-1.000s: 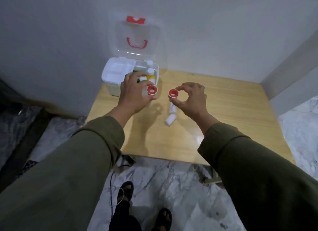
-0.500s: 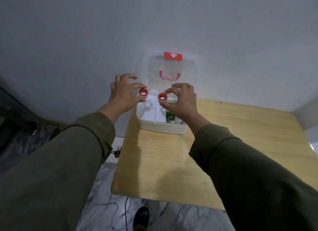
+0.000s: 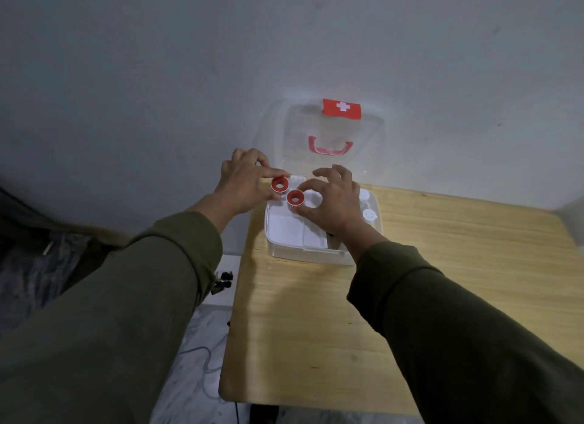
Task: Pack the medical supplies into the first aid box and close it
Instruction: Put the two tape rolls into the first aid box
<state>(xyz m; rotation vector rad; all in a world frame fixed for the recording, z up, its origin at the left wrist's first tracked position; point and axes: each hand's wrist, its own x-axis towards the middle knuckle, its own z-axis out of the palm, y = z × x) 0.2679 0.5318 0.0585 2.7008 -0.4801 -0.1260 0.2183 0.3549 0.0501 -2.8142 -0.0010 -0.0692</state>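
Observation:
The white first aid box [image 3: 311,253] stands open at the table's far left corner, its clear lid [image 3: 331,139] leaning against the wall with a red cross latch and red handle. My left hand [image 3: 243,183] pinches one red-spooled tape roll [image 3: 280,184] just over the box's back left corner. My right hand [image 3: 331,202] pinches a second red-spooled tape roll [image 3: 295,198] above the white inner tray [image 3: 286,229]. Two white bottle caps [image 3: 368,215] show at the box's right side. My right wrist hides part of the box's inside.
The wooden table [image 3: 410,297] reaches right and toward me, with its left edge just beside the box. A grey wall stands directly behind the box. Cables and a plug [image 3: 222,281] lie on the marble floor to the left of the table.
Both hands carried the tape rolls from over the table's middle to the open box and lowered them over its tray. The view swung toward the box.

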